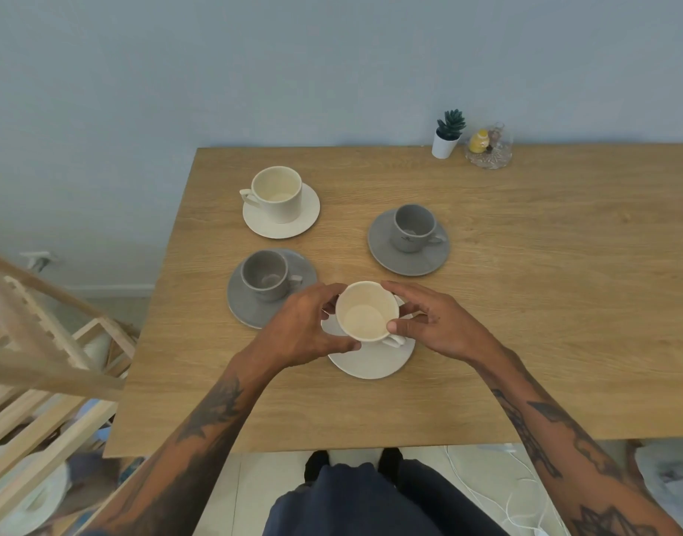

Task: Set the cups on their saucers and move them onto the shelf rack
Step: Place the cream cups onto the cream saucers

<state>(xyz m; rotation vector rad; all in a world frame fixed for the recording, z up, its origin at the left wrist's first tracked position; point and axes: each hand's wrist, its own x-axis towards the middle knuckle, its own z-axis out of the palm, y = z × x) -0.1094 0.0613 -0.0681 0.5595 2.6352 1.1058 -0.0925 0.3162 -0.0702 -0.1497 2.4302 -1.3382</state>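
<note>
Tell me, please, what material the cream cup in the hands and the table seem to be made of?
Cream cup: probably glazed ceramic with a satin finish; thick rim, smooth soft sheen. Table: wood or wood-look laminate, matte; printed-looking oak grain, thin flat edge, so the look leaves it open.

Desk (525,303): wood-grain top, matt, smooth. Cream cups (277,193) and cream saucers (371,363): ceramic, satin-matt. Grey cups (414,227) and grey saucers (382,247): ceramic, matt. Shelf rack (42,365) off the left edge: pale unfinished-looking wood slats. Far-edge plant pot (443,145) smooth white; beside it a clear glass bowl (488,154).
</note>
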